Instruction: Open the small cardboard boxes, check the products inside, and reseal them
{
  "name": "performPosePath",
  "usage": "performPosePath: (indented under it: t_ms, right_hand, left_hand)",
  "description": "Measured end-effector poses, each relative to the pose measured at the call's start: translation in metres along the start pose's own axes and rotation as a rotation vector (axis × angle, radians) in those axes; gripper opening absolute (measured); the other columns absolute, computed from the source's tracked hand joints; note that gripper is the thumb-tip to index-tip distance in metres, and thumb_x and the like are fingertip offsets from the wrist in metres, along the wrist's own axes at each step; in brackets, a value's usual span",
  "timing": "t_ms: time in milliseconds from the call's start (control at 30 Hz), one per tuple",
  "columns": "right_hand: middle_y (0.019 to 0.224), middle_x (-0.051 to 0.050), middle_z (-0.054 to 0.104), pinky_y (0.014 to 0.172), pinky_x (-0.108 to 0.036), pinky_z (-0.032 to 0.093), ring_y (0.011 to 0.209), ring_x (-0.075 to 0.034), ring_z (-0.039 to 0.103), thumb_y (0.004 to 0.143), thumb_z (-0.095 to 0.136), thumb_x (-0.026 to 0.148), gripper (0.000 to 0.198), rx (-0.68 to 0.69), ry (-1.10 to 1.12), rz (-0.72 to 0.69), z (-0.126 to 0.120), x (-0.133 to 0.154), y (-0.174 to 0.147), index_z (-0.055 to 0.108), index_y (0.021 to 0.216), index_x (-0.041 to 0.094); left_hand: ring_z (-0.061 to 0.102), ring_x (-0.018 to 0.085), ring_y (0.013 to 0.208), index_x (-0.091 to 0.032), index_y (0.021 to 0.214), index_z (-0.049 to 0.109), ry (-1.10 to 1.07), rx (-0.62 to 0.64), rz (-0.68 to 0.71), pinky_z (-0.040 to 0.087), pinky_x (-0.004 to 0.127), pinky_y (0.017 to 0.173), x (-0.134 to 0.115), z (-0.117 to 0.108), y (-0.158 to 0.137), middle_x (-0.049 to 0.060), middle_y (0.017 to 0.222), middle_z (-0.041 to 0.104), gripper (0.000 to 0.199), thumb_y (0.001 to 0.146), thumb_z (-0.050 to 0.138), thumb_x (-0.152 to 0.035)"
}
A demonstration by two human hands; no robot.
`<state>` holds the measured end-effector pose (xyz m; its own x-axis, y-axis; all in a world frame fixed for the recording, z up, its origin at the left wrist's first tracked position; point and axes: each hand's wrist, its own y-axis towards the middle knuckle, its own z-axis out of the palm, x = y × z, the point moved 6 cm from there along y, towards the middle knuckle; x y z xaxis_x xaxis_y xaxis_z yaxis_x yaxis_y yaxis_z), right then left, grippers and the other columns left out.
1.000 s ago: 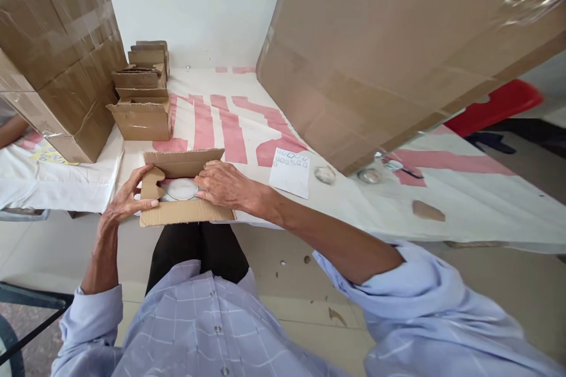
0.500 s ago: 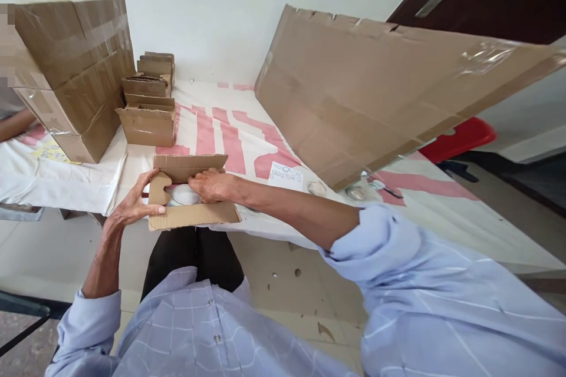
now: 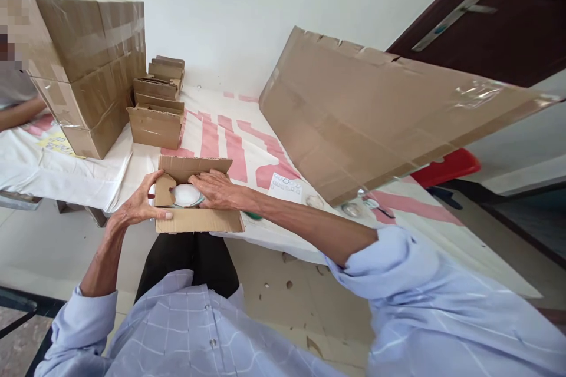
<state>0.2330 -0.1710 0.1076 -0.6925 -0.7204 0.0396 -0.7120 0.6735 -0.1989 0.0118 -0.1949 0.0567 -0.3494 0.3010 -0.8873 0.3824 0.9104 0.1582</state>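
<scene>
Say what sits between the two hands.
Head view: between left hand and right hand sit the end flap of the open cardboard box and the white round item inside it.

Two hands point(image 3: 136, 205) point(image 3: 215, 189), one box point(image 3: 201, 221) between them, two paper sheets point(image 3: 283, 186) point(image 3: 57, 144), one door point(image 3: 513, 17)

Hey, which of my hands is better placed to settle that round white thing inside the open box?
Probably your right hand: it reaches into the open box, beside the round white thing. Your left hand holds the box's left end, so it seems better placed for steadying.
</scene>
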Motion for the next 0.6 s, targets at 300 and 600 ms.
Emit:
performPosePath:
  t_ms: [300, 600]
  right_hand:
    - [0.132, -0.014, 0.073, 0.092, -0.037, 0.044, 0.12, -0.031, 0.063, 0.089, 0.07, 0.019, 0.038, -0.26, 0.19, -0.047, -0.06, 0.005, -0.018, 0.063, 0.127, 0.021]
    - [0.106, -0.005, 0.073, 0.082, -0.035, 0.054, 0.093, -0.021, 0.065, 0.078, 0.08, 0.029, 0.035, -0.587, 0.626, 0.075, -0.115, -0.057, -0.073, 0.07, 0.11, 0.021]
  left_hand:
    - [0.048, 0.048, 0.158, -0.03, 0.172, 0.041, -0.026, -0.042, -0.016, 0.057, 0.06, 0.118, 0.001, -0.002, 0.006, 0.018, 0.175, 0.044, 0.127, 0.066, 0.102, -0.064]
    - [0.042, 0.053, 0.162, -0.027, 0.177, 0.032, -0.065, -0.087, -0.091, 0.054, 0.067, 0.119, 0.004, 0.001, 0.026, 0.024, 0.179, 0.036, 0.138, 0.064, 0.101, -0.067]
